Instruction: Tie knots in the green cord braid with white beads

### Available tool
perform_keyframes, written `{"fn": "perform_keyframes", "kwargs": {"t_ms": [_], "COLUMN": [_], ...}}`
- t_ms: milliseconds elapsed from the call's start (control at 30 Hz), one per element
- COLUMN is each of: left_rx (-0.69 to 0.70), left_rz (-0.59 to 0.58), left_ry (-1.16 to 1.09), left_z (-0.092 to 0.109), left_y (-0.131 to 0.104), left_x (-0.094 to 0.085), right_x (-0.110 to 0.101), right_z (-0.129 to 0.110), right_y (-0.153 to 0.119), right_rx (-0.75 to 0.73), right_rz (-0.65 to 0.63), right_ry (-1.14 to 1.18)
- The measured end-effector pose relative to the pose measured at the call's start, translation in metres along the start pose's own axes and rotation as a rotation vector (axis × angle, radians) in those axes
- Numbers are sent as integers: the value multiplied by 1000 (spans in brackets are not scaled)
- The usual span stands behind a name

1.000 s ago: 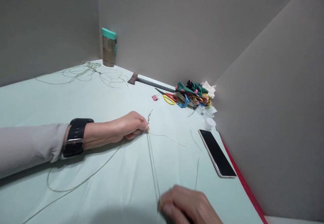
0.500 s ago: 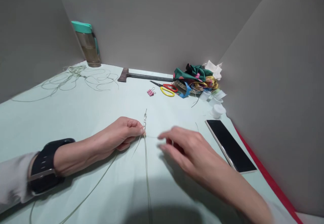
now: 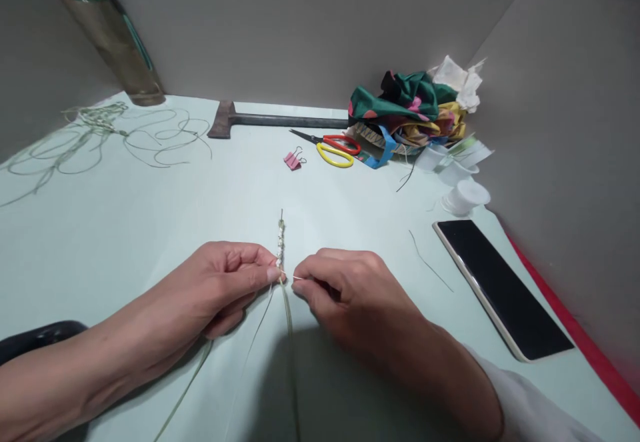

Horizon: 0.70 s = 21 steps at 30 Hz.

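My left hand (image 3: 237, 285) pinches a thin beaded cord (image 3: 281, 242) between thumb and forefinger, just under its row of small pale beads. Above the beads the cord's dark tip points away from me. From the pinch, green strands (image 3: 290, 335) trail down toward the near edge. My right hand (image 3: 345, 289), close by on the right, has thumb and forefinger pressed together on a fine white thread (image 3: 296, 278) that runs to the beaded cord. Another thin pale thread (image 3: 259, 325) hangs below my left fingertips.
Farther back lie a pink binder clip (image 3: 293, 159), scissors (image 3: 335, 152) and a hammer-like tool (image 3: 223, 121). A bottle (image 3: 120, 49) stands by tangled green cord (image 3: 95, 122). Bunched fabric (image 3: 410, 102), a white thread spool (image 3: 465, 197) and a phone (image 3: 500, 289) are on the right.
My right hand has moved left, close to my left hand, and its fingertips have closed on the white thread. The view has shifted nearer the table.
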<state>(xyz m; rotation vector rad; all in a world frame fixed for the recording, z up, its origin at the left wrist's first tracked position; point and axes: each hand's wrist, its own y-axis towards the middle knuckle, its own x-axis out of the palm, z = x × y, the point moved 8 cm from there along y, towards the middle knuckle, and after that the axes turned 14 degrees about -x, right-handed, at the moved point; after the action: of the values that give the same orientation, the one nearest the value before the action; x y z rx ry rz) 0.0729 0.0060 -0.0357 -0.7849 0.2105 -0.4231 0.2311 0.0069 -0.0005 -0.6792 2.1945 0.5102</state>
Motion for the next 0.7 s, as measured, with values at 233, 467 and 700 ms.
{"fn": "perform_keyframes", "kwargs": {"t_ms": [233, 467, 700], "left_rx": [-59, -94, -102], "left_rz": [17, 14, 77], "left_ry": [-20, -62, -29], "left_z": [-4, -5, -5], "left_y": [-2, -3, -4], "left_x": [0, 0, -4], "right_x": [-8, -11, -24], "right_z": [-2, -8, -22], "right_y": [-9, -15, -17], "right_rx": [-59, -87, -137], "right_rz": [135, 231, 290], "right_ry": [72, 182, -18]}}
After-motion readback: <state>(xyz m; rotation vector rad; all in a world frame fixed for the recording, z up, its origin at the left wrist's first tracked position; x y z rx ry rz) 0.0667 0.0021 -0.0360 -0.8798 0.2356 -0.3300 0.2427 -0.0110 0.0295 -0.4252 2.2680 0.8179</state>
